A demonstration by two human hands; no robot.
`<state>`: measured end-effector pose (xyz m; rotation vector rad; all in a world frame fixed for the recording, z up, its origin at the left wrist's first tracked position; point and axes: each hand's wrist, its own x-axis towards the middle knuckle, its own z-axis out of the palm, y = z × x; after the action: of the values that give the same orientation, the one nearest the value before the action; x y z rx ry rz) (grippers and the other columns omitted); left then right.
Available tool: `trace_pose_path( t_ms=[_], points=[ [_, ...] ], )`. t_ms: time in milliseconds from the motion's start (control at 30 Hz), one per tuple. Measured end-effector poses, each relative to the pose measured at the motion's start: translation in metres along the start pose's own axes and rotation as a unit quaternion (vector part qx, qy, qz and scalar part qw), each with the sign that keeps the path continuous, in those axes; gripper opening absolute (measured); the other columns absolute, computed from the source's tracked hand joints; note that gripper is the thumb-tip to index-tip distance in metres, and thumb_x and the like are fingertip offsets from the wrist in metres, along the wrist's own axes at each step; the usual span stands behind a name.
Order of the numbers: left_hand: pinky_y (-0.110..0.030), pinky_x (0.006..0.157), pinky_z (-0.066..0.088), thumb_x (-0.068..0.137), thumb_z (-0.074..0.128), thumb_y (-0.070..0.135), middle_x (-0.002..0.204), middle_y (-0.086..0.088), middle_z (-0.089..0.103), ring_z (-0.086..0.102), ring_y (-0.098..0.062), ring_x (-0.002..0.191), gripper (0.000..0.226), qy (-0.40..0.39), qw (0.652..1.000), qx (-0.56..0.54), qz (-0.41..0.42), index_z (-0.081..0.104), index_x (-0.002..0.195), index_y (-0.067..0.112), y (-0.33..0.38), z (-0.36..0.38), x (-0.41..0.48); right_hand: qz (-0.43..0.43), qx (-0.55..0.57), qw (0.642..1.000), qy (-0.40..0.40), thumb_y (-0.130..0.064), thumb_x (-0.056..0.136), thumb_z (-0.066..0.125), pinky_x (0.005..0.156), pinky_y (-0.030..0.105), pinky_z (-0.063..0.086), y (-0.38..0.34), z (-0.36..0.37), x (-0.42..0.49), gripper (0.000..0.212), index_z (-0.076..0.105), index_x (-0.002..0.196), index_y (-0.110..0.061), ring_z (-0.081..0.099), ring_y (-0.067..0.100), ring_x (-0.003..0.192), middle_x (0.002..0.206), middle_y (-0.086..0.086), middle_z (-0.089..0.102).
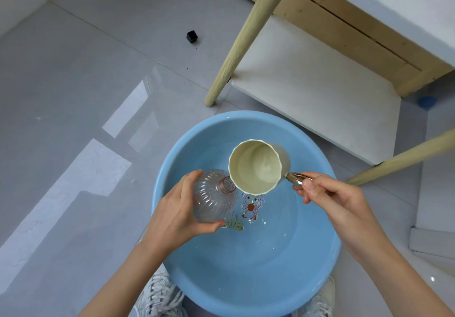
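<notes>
Over a blue tub (172,159) on the gray floor, the left hand (176,212) grips the bottle (213,197), the right hand (330,196) pinches the cup (256,165) handle, ready to tip water into the bottle's mouth.

- Legible words, numbers, brand names: none in view.
- Blue basin (258,267), floor, near its middle: printed cartoon bear decal (250,205), lilac with a red-brown ball at its chest. It is a picture only, and no lettering can be made out on it.
- Same basin floor, just left of and nearer than the bear: green-and-yellow grass decal (234,224). Its left end is hidden behind the clear bottle (211,193) held in the left hand (177,213). Whether it carries letters cannot be told.
</notes>
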<state>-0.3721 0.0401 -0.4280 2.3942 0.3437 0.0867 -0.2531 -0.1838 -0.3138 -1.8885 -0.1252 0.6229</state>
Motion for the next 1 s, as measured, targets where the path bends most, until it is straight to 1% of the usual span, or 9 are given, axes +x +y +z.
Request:
trace_pose_path(
  t_ms=[167,233,300,333,433,533,633,800,1000],
  points=[
    [-0.019,0.078,0.040,0.050,0.066,0.071,0.121,0.001,0.060,0.049,-0.008,0.100,0.101,-0.012,1.000,-0.003,0.005,0.036,0.129,0.017,-0.002,-0.001,-0.002,-0.019,-0.022,1.000,0.004,-0.076,0.060,0.067,0.076,0.016,0.049,-0.005,0.005,-0.001,0.063,0.072,0.073,-0.014,0.064,0.019,0.084,0.094,0.001,0.066],
    [-0.019,0.077,0.040,0.049,0.073,0.068,0.121,0.001,0.060,0.051,-0.009,0.097,0.102,-0.010,1.000,0.000,0.006,0.037,0.129,0.016,-0.003,-0.001,-0.002,-0.030,-0.041,0.999,0.005,-0.066,0.072,0.067,0.076,0.015,0.047,-0.007,0.006,-0.002,0.050,0.070,0.069,-0.016,0.063,0.010,0.081,0.092,-0.004,0.066],
    [-0.019,0.080,0.038,0.044,0.086,0.058,0.121,-0.002,0.060,0.050,-0.009,0.098,0.107,-0.001,1.000,-0.003,0.004,0.038,0.129,0.013,-0.003,0.000,-0.002,-0.034,-0.048,0.998,0.004,-0.043,0.079,0.066,0.077,0.014,0.046,-0.008,0.006,-0.002,0.029,0.068,0.059,-0.023,0.062,0.006,0.082,0.092,-0.004,0.066],
    [-0.020,0.083,0.036,0.042,0.088,0.054,0.121,-0.004,0.061,0.049,-0.009,0.099,0.109,0.003,1.000,-0.005,0.005,0.039,0.129,0.012,-0.002,0.001,-0.002,-0.038,-0.050,0.998,0.005,-0.039,0.081,0.066,0.077,0.014,0.045,-0.009,0.006,-0.002,0.028,0.067,0.057,-0.026,0.063,0.006,0.083,0.092,-0.004,0.066],
    [-0.020,0.086,0.038,0.042,0.089,0.053,0.125,-0.004,0.059,0.047,-0.010,0.108,0.114,0.006,1.000,0.000,0.006,0.036,0.134,0.012,-0.003,0.001,-0.003,-0.059,-0.067,0.996,0.009,-0.059,0.076,0.067,0.078,0.010,0.044,-0.010,0.007,-0.002,0.035,0.067,0.060,-0.028,0.062,0.006,0.092,0.095,-0.009,0.065],
    [-0.019,0.089,0.036,0.045,0.089,0.052,0.129,-0.002,0.056,0.048,-0.012,0.109,0.117,-0.001,1.000,-0.011,0.010,0.032,0.140,0.014,-0.004,0.001,-0.003,-0.071,-0.077,0.994,0.014,-0.054,0.073,0.068,0.079,0.012,0.043,-0.009,0.007,-0.001,0.028,0.068,0.064,-0.027,0.060,0.007,0.099,0.096,-0.011,0.064],
    [-0.018,0.090,0.035,0.046,0.089,0.053,0.128,-0.001,0.056,0.047,-0.011,0.113,0.112,0.003,1.000,-0.020,0.010,0.036,0.137,0.015,-0.004,0.000,-0.002,-0.098,-0.083,0.992,0.013,-0.066,0.072,0.064,0.080,0.012,0.044,-0.011,0.010,-0.002,0.035,0.069,0.066,-0.033,0.059,0.008,0.105,0.099,-0.012,0.064],
    [-0.016,0.091,0.033,0.052,0.068,0.066,0.127,-0.002,0.057,0.046,-0.010,0.113,0.103,0.006,0.999,-0.037,-0.003,0.035,0.135,0.016,-0.002,-0.001,-0.002,-0.113,-0.089,0.989,0.015,-0.070,0.075,0.059,0.083,0.014,0.045,-0.012,0.012,-0.003,0.035,0.069,0.068,-0.037,0.060,0.006,0.103,0.100,-0.008,0.063],
    [-0.014,0.093,0.031,0.051,0.072,0.065,0.128,-0.003,0.056,0.045,-0.011,0.114,0.104,0.006,0.999,-0.041,-0.002,0.034,0.135,0.017,-0.004,0.001,-0.002,-0.137,-0.124,0.983,0.022,-0.056,0.080,0.060,0.087,0.023,0.049,-0.013,0.012,-0.002,0.033,0.068,0.074,-0.025,0.060,0.011,0.107,0.102,-0.001,0.063]
  ],
)
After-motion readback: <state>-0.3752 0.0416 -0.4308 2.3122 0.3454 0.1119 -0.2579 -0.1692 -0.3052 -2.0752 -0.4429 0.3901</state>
